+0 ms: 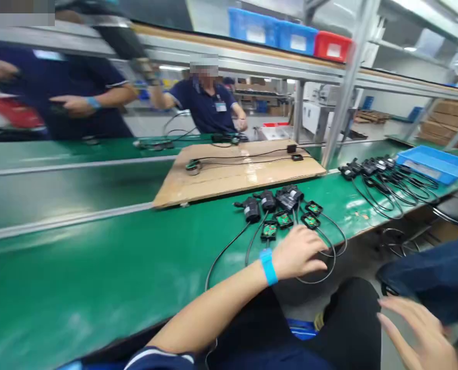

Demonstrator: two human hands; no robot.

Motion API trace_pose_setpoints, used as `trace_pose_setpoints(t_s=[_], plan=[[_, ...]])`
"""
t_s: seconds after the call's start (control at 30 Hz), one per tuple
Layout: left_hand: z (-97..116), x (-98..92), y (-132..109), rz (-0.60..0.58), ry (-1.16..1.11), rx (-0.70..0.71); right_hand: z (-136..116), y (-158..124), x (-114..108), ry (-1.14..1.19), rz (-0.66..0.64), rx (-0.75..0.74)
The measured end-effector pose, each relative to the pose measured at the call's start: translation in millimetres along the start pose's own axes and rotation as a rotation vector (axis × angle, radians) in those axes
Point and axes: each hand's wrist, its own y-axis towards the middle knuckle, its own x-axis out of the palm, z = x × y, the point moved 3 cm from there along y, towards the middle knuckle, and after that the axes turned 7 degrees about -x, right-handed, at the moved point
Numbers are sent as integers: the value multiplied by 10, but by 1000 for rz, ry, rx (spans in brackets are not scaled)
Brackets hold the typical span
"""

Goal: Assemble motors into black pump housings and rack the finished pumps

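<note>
Hands: left hand [300, 251] and right hand [427, 339] well apart, fingers parted, nothing seen gripped.
Boards [269, 230]: green, in black cases, just beyond the left hand; contact cannot be told.
Units [252, 209]: black, behind the boards from the left hand.
Bench [136, 267]: green, glossy, running to both sides of the left hand.
Cardboard [213, 182]: farther beyond the left hand, bearing cables.
Tray [433, 163]: blue, beyond the right hand, beside heaped cables.
Shelf [259, 64]: higher than both hands, with blue bins [254, 28] and one red bin [332, 47].
Co-workers [213, 113]: navy shirts, across from the left hand.
</note>
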Motion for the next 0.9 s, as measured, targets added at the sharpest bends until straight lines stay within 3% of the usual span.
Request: trace_pose_setpoints(t_s=[0.1,0.17,0.23,0.3,0.37,0.5,0.6,0.73,0.9], plan=[[-708,-375,-572,283,132,-413,-91,464,608,16,-89,-75],[-1221,-519,-869,346,216,-666,-203,917,1016,-14,-175,-77],[-1686,-557,-1021,261,216,-818,-346,1411,1407,-87,-293,-49],[-2024,-529,-1022,159,169,-830,-511,1893,1750,-104,-308,-47],[-2223,-473,-925,101,143,-777,-647,2299,2069,-98,-323,-60],[-2363,-297,-627,67,158,-683,-648,2743,2528,-65,-378,-40],[-2362,-155,-337,127,182,-649,-384,2821,2619,-73,-366,17],[-2240,68,241,145,126,-628,189,2913,2473,-125,-325,71],[-1923,390,1074,129,87,-674,843,3199,2159,-171,-279,16]])
